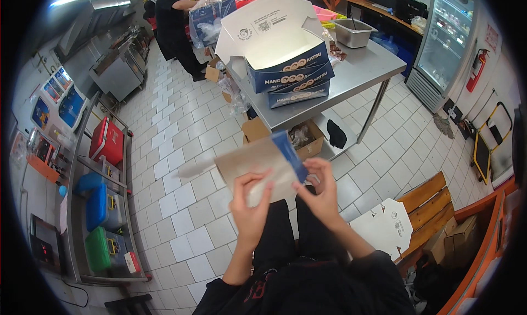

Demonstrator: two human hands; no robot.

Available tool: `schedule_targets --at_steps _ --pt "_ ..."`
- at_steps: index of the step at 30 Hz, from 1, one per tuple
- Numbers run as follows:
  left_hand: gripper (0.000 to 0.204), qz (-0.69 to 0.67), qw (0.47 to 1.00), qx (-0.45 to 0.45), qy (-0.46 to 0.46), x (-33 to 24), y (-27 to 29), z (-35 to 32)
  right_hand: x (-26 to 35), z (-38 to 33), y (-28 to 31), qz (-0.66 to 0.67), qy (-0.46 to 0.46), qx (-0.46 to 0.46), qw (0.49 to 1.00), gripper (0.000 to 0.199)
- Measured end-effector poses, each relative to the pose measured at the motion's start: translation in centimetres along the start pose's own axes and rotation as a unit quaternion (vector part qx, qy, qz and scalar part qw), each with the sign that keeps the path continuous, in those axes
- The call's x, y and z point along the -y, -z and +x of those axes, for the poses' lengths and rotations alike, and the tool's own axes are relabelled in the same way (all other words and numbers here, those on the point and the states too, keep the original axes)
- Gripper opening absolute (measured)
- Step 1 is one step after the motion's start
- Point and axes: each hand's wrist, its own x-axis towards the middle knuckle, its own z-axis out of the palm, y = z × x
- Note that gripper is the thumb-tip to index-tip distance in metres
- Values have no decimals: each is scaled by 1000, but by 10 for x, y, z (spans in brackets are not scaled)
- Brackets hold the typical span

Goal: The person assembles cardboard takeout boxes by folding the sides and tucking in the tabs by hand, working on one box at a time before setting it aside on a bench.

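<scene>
Above my lap I hold a partly folded cardboard takeaway box, blurred by motion, with a plain greyish-brown face and a dark blue side. My left hand grips its near edge, thumb and fingers curved with a gap showing between them. At the blue side, my right hand pinches the corner between thumb and fingers. On the steel table ahead stands a stack of blue folded boxes, the top one with its white lid raised. Flat white box blanks lie to my right on a wooden slatted bench.
The steel table carries a metal pan. Beneath it sit an open carton and a black cloth-like item. A steel rack with lidded tubs stands left. Another person works at the far left. A glass-door fridge stands right.
</scene>
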Motion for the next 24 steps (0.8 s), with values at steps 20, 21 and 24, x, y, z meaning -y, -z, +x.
schedule_targets --at_steps 20,21,24 --pt "53 -229 961 63 139 16 51 283 20 -9 97 10 -102 19 995 46" --pt "54 -214 964 40 153 11 50 289 14 -21 104 7 -124 3 992 44" --pt "55 -211 957 11 197 1 15 294 -6 -60 132 -36 -182 -61 981 41"
